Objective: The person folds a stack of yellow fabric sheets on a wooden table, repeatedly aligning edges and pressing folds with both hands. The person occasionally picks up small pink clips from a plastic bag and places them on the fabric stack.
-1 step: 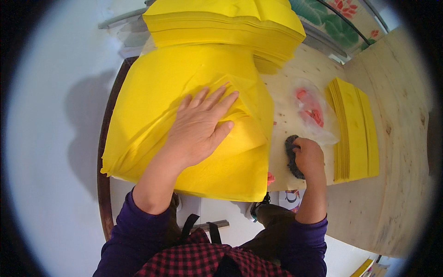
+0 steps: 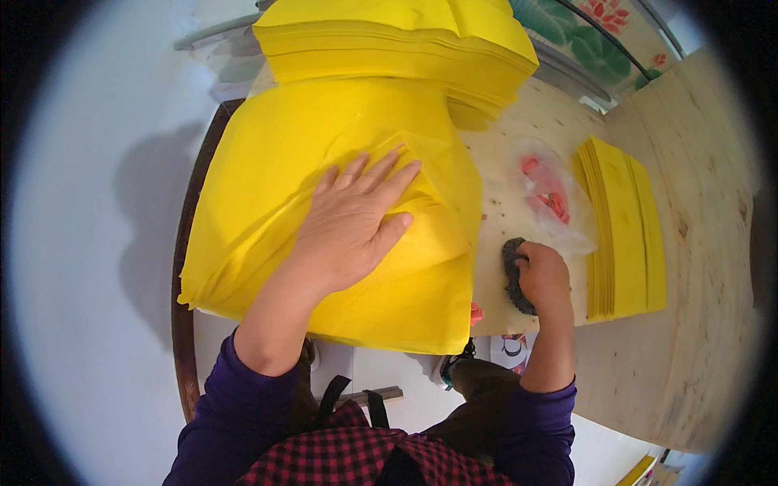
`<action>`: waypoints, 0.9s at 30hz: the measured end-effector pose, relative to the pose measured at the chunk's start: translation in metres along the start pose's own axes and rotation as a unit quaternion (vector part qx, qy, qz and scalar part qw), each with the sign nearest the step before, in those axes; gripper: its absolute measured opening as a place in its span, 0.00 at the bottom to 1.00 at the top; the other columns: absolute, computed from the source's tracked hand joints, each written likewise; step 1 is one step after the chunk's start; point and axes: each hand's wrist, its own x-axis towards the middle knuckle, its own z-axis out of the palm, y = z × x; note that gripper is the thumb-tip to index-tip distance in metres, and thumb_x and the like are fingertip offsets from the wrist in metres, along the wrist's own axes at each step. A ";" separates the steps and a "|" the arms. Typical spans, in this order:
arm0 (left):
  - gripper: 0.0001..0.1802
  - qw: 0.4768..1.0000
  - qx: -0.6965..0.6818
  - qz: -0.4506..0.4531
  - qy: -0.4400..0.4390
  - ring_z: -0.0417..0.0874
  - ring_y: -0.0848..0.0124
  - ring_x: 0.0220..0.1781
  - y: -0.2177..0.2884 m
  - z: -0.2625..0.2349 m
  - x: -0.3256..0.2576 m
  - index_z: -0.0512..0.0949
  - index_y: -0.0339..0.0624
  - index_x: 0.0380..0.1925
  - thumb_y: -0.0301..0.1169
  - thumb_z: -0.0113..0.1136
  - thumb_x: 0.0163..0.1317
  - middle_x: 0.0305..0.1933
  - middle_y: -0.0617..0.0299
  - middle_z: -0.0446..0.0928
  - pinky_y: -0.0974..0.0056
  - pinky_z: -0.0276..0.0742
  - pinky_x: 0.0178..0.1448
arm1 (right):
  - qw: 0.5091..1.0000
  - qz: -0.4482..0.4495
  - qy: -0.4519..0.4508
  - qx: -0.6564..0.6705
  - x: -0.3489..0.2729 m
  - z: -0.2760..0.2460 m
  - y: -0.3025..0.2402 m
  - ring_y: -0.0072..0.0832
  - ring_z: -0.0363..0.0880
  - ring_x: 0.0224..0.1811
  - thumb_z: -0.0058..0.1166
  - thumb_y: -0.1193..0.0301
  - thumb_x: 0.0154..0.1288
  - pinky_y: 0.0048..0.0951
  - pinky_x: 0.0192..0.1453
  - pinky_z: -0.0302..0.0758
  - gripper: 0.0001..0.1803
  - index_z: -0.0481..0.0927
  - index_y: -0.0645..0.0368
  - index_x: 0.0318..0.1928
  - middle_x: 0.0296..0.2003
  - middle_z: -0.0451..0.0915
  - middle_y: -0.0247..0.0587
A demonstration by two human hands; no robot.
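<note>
My left hand (image 2: 348, 219) lies flat with fingers spread on a large stack of yellow cloth-like sheets (image 2: 267, 170). The top sheet is creased around and beyond my fingertips. To the right of that stack, my right hand (image 2: 545, 279) is closed on a dark grey, fuzzy-looking curved pad (image 2: 514, 275), resting at the wooden tabletop (image 2: 494, 202). Its exact kind cannot be made out, and the fingertips are partly hidden behind the hand.
A second thick yellow stack (image 2: 397, 49) stands at the far side. On the right, a narrower folded yellow stack (image 2: 620, 231) sits beside a wooden panel (image 2: 689, 243). A clear plastic bag (image 2: 555, 198) with red pieces lies between. Some red material (image 2: 476, 313) shows at the near edge.
</note>
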 end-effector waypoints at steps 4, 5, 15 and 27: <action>0.34 1.000 -0.002 -0.003 -0.003 0.56 0.43 0.78 0.001 -0.001 0.001 0.60 0.54 0.75 0.48 0.47 0.71 0.78 0.53 0.58 0.40 0.47 0.78 | 0.999 0.010 0.036 0.012 0.006 0.011 0.001 0.58 0.78 0.41 0.57 0.64 0.66 0.53 0.44 0.73 0.13 0.78 0.62 0.32 0.34 0.80 0.58; 0.34 1.000 0.000 -0.002 -0.002 0.56 0.43 0.78 0.001 0.000 0.001 0.59 0.54 0.75 0.48 0.47 0.71 0.78 0.53 0.58 0.40 0.46 0.78 | 0.999 0.012 0.037 0.012 0.009 0.013 0.000 0.58 0.77 0.40 0.57 0.63 0.66 0.54 0.43 0.72 0.14 0.78 0.62 0.31 0.34 0.80 0.58; 0.32 1.000 0.016 0.001 0.004 0.57 0.44 0.78 0.003 0.001 -0.001 0.61 0.51 0.73 0.47 0.47 0.72 0.78 0.54 0.58 0.38 0.50 0.77 | 0.992 -0.006 0.106 0.063 -0.009 0.001 0.001 0.53 0.82 0.42 0.61 0.67 0.63 0.49 0.44 0.76 0.10 0.80 0.55 0.44 0.36 0.84 0.52; 0.32 1.000 0.016 -0.002 0.007 0.57 0.46 0.78 0.004 0.000 -0.002 0.61 0.51 0.73 0.48 0.46 0.73 0.78 0.54 0.58 0.39 0.49 0.78 | 0.978 0.000 0.155 0.142 -0.011 -0.009 0.004 0.41 0.83 0.35 0.66 0.68 0.60 0.37 0.40 0.77 0.07 0.84 0.56 0.36 0.34 0.83 0.46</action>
